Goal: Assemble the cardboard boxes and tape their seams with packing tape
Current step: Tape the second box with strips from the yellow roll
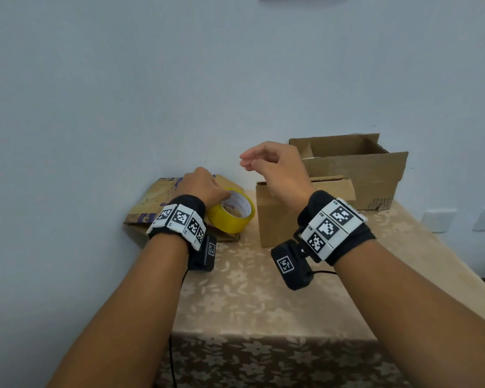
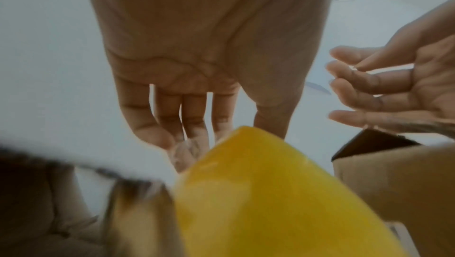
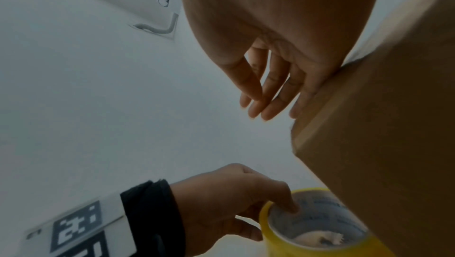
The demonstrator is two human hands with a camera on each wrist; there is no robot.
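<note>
Head view: the tape (image 1: 231, 212), a yellow roll with a white core, rests on a flattened carton (image 1: 154, 204) at the far left of the table (image 1: 249, 298), just left of the small box (image 1: 280, 217). The left hand (image 1: 200, 186) pinches the roll's rim, a finger hooked into the core. The right hand (image 1: 275, 166) hovers above the small box, fingers loose and apart, holding nothing. Behind that box stands a larger open box (image 1: 350, 166).

Left wrist view: the tape (image 2: 270, 193) fills the lower frame, glossy and blurred; the left hand's fingertips (image 2: 189, 144) lie against its top edge. The free end is not visible.

Right wrist view: the left hand (image 3: 221, 202) has a finger inside the tape (image 3: 312, 228), thumb outside. The right hand (image 3: 273, 78) hangs relaxed just beside the small box (image 3: 384, 144).

Likely risks: the rim pinch is shallow, so the roll could slip when lifted; a hidden tape end may cost fumbling; the small box's top flaps look unsealed and may spring up if not held.
</note>
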